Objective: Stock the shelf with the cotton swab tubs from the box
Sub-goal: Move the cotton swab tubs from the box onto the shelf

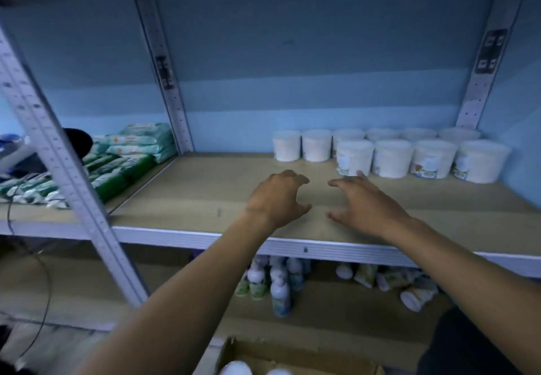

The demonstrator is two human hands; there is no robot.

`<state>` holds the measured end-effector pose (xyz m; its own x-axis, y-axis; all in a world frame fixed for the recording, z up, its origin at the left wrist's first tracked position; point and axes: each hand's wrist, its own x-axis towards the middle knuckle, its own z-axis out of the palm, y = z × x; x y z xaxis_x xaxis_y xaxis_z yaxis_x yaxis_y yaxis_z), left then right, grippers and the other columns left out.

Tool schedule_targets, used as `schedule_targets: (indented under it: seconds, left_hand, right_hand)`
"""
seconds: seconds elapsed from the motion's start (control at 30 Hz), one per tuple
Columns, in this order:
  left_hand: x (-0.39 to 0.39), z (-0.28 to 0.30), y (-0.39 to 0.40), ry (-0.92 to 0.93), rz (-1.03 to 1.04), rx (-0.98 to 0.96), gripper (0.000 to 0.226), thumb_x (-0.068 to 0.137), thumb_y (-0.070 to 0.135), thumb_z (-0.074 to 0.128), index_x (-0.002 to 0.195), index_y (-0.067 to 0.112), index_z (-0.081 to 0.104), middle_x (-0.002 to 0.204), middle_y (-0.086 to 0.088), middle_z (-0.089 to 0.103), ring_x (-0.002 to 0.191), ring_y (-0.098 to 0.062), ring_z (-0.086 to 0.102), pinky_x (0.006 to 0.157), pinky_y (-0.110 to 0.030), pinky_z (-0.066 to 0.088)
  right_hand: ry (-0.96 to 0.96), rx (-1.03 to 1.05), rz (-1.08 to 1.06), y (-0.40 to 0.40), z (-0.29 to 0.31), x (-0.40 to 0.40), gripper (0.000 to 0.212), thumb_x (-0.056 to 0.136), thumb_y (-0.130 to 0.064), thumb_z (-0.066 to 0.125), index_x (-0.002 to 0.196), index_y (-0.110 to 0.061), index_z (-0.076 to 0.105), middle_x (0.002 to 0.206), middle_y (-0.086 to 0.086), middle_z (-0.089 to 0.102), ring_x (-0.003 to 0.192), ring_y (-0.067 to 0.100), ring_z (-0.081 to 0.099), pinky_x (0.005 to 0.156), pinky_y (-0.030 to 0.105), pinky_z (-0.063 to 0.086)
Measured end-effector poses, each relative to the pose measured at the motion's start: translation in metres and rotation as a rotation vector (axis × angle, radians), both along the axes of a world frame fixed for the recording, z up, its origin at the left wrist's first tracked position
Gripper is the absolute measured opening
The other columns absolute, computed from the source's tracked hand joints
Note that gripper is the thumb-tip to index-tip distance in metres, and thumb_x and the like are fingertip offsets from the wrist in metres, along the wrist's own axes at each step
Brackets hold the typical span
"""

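Several white cotton swab tubs (392, 158) stand in two rows at the back right of the wooden shelf (205, 193). My left hand (278, 199) and my right hand (366, 201) hover side by side over the shelf's middle. Both have their fingers spread and curved, and neither holds anything. My right hand's fingertips are just in front of the nearest front-row tub (354, 158). At the bottom edge sits the cardboard box (231, 351), with the white tops of two more tubs (237, 368) showing inside.
Green and white soft packs (126, 155) are piled on the neighbouring shelf at left, behind a slanted metal upright (58, 169). Bottles (278, 284) and fallen tubes (409, 289) lie on the shelf below. A black cable (44, 286) hangs at left.
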<state>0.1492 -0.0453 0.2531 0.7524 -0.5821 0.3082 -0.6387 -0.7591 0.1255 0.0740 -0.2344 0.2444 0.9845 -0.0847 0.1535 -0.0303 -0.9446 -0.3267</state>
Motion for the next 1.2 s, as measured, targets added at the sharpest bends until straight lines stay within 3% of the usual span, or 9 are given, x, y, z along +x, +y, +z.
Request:
schedule_targets:
  seconds: [0.2, 0.33, 0.4, 0.47, 0.57, 0.63, 0.73, 0.93, 1.2]
  left_hand:
    - [-0.039, -0.029, 0.059, 0.018, 0.065, -0.057, 0.055, 0.083, 0.046, 0.068, 0.133, 0.027, 0.060, 0.133, 0.000, 0.061, 0.117, -0.026, 0.060, 0.097, -0.041, 0.050]
    - [-0.066, -0.049, 0.090, 0.052, 0.074, -0.104, 0.050, 0.086, 0.043, 0.064, 0.132, 0.024, 0.061, 0.131, 0.001, 0.061, 0.117, -0.026, 0.059, 0.095, -0.043, 0.050]
    - [-0.079, -0.061, 0.099, 0.064, 0.070, -0.126, 0.051, 0.089, 0.041, 0.063, 0.137, 0.024, 0.057, 0.140, 0.002, 0.055, 0.126, -0.023, 0.053, 0.102, -0.042, 0.048]
    - [-0.090, -0.077, 0.106, 0.056, 0.076, -0.116, 0.059, 0.092, 0.042, 0.061, 0.146, 0.025, 0.047, 0.157, 0.004, 0.037, 0.139, -0.017, 0.041, 0.107, -0.037, 0.045]
    - [-0.101, -0.104, 0.114, 0.051, 0.081, -0.131, 0.068, 0.092, 0.043, 0.061, 0.153, 0.027, 0.036, 0.166, 0.012, 0.008, 0.137, -0.012, 0.042, 0.094, -0.034, 0.053]
    - [-0.105, -0.121, 0.119, 0.060, 0.073, -0.123, 0.072, 0.091, 0.041, 0.062, 0.155, 0.030, 0.031, 0.167, 0.014, 0.000, 0.144, -0.013, 0.034, 0.095, -0.035, 0.053]
    - [-0.108, -0.145, 0.124, 0.139, 0.115, -0.107, 0.075, 0.092, 0.043, 0.060, 0.156, 0.033, 0.024, 0.166, 0.012, 0.007, 0.151, -0.015, 0.021, 0.103, -0.039, 0.050]
    - [-0.110, -0.187, 0.130, 0.340, 0.186, -0.043, 0.074, 0.092, 0.041, 0.061, 0.156, 0.027, 0.027, 0.163, 0.001, 0.025, 0.142, -0.021, 0.037, 0.108, -0.037, 0.044]
    - [-0.108, -0.242, 0.138, 0.526, 0.264, 0.042, 0.075, 0.088, 0.035, 0.063, 0.155, 0.022, 0.032, 0.161, -0.004, 0.030, 0.136, -0.033, 0.044, 0.108, -0.042, 0.043]
  right_hand:
    - [-0.092, 0.028, 0.113, 0.051, -0.029, -0.031, 0.067, 0.087, -0.042, 0.071, 0.146, -0.020, 0.047, 0.148, 0.001, 0.046, 0.141, 0.019, 0.033, 0.113, 0.029, 0.029]
    - [-0.125, 0.011, 0.160, 0.078, -0.047, -0.053, 0.056, 0.095, -0.030, 0.064, 0.146, -0.015, 0.045, 0.149, 0.007, 0.041, 0.144, 0.024, 0.027, 0.119, 0.028, 0.014]
    - [-0.149, -0.041, 0.157, 0.088, -0.061, -0.059, 0.059, 0.097, -0.029, 0.060, 0.150, -0.017, 0.039, 0.156, 0.009, 0.033, 0.150, 0.029, 0.017, 0.123, 0.037, 0.010]
    - [-0.171, -0.092, 0.135, 0.096, -0.075, -0.065, 0.067, 0.097, -0.032, 0.057, 0.155, -0.017, 0.029, 0.164, 0.008, 0.020, 0.153, 0.030, 0.007, 0.125, 0.043, 0.007]
    - [-0.167, -0.142, 0.102, 0.106, -0.098, -0.077, 0.082, 0.095, -0.032, 0.057, 0.161, -0.015, 0.012, 0.168, 0.009, -0.006, 0.154, 0.030, -0.009, 0.125, 0.046, 0.004]
    - [-0.174, -0.154, 0.084, 0.112, -0.113, -0.083, 0.088, 0.094, -0.031, 0.060, 0.161, -0.014, 0.006, 0.166, 0.008, -0.018, 0.153, 0.030, -0.015, 0.124, 0.050, 0.008]
    - [-0.157, -0.131, 0.064, 0.120, -0.131, -0.089, 0.093, 0.091, -0.028, 0.063, 0.161, -0.014, 0.004, 0.164, 0.005, -0.027, 0.153, 0.030, -0.016, 0.122, 0.053, 0.016]
    - [0.002, -0.064, 0.098, 0.133, -0.175, -0.093, 0.094, 0.093, -0.019, 0.059, 0.161, -0.021, -0.006, 0.160, 0.002, -0.035, 0.153, 0.029, -0.015, 0.121, 0.047, 0.022]
    - [0.327, -0.047, 0.095, 0.144, -0.225, -0.088, 0.093, 0.093, -0.037, 0.062, 0.161, -0.022, 0.000, 0.168, 0.005, -0.012, 0.154, 0.033, 0.004, 0.117, 0.044, 0.031]
